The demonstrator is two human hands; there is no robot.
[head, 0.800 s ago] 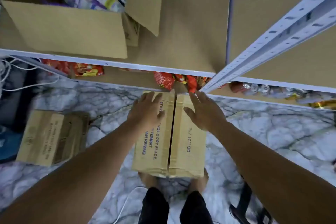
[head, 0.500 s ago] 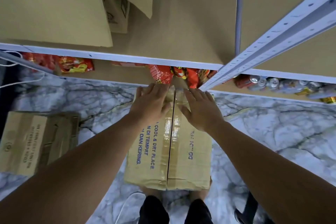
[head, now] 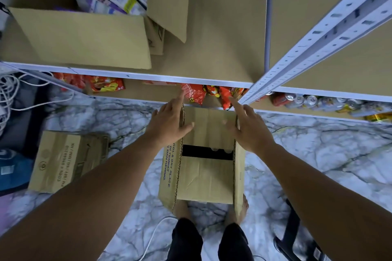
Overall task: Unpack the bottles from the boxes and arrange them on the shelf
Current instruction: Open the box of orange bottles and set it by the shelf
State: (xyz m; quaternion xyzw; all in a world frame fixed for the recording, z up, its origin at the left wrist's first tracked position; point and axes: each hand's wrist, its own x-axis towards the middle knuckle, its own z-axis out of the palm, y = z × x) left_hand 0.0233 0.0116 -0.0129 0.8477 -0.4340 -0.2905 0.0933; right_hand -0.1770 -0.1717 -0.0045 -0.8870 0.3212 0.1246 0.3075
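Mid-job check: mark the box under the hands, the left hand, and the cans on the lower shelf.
box (head: 204,178), head view, on the near inner flap.
left hand (head: 168,121), head view, on the back of the hand.
cans (head: 310,99), head view, on a can top in the row.

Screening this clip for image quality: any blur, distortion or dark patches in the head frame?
Head view: light soft and even, no harsh glare; left hand and right hand slightly motion-blurred at the fingertips; wide-angle lens splays the shelf upright; the dark gap between the inner flaps of the box hides its contents.
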